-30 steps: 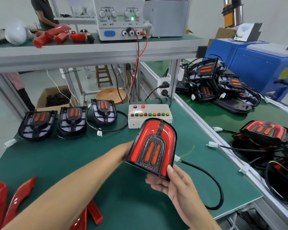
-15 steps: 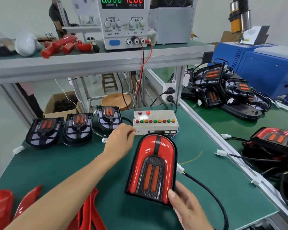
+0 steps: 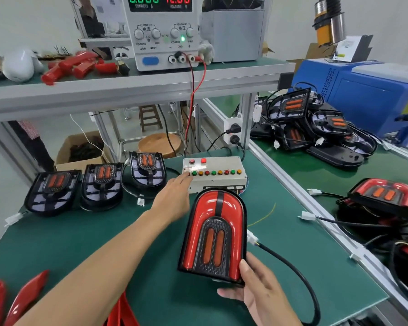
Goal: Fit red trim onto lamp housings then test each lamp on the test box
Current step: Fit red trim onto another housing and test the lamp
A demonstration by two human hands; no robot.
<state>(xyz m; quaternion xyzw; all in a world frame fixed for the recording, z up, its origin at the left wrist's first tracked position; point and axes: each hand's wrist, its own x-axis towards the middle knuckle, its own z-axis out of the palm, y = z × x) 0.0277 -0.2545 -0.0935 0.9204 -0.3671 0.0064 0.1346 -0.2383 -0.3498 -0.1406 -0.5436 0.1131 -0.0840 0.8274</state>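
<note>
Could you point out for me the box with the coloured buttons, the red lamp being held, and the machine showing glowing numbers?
Test box (image 3: pixel 218 182): head view, on its white front face below the buttons.
Red lamp (image 3: pixel 205 215): head view, on the left red trim.
Power supply (image 3: pixel 161 31): head view, on its knob panel.

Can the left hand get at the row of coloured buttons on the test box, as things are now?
Probably yes. The left hand is stretched over the mat, its fingers already at the left end of the button row on the test box. Nothing lies between; the lamp in the right hand stands off to the side.
</note>
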